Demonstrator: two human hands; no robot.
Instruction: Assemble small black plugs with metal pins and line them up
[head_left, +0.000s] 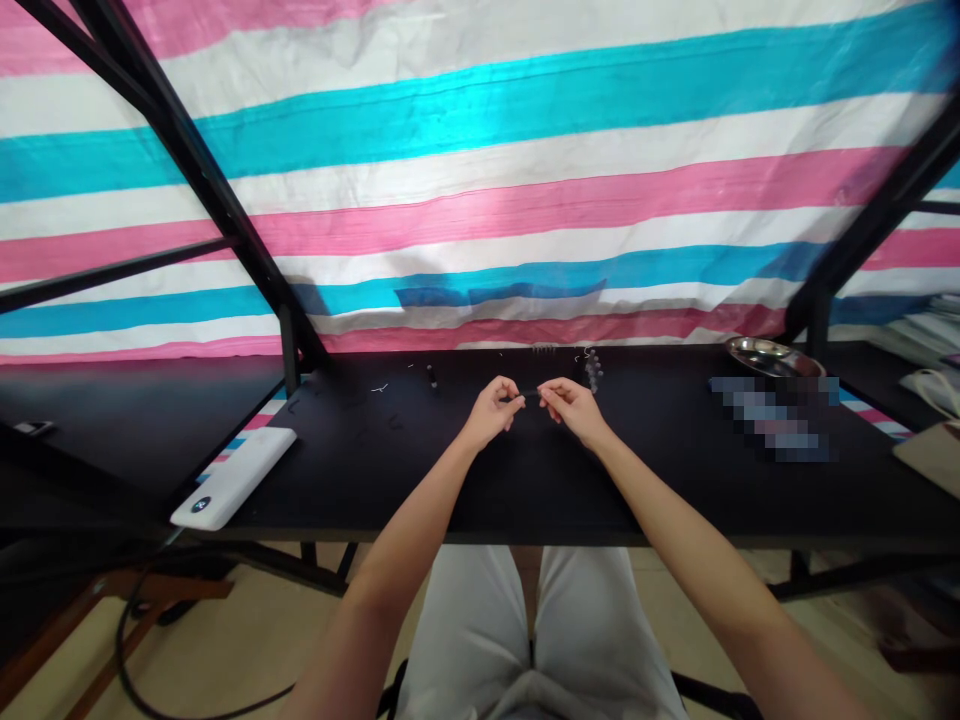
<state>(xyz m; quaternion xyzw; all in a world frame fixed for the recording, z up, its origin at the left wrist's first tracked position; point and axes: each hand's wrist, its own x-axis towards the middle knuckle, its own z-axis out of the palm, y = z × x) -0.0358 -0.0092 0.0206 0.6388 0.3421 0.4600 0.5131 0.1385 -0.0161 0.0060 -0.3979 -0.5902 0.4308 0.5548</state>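
With the two hands as the centre of the dial, a striped sheet in pink, blue and white is hanging across 12 o'clock. Below it a black table is stretching from 9 round to 3. Between 8 and 9 o'clock, near the table's edge, a white device is lying aslant, its lit round display facing up and showing marks too small to read. At 3 o'clock a pixelated patch is hiding what lies there, and just beyond it a shiny metal dish is resting.

The left hand and right hand are facing each other, thumbs and fingers drawn narrow, both pinching one slender dark piece. Just past the right hand, towards 2 o'clock, a cluster of greyish beads is lying. Towards 9 o'clock a short dark piece is sitting apart.

The slender dark piece is bridging the gap between the fingertips above the table, its long axis running roughly from 9 to 3; which end is the front, I cannot tell. Thin white scraps are lying farther out at 9.
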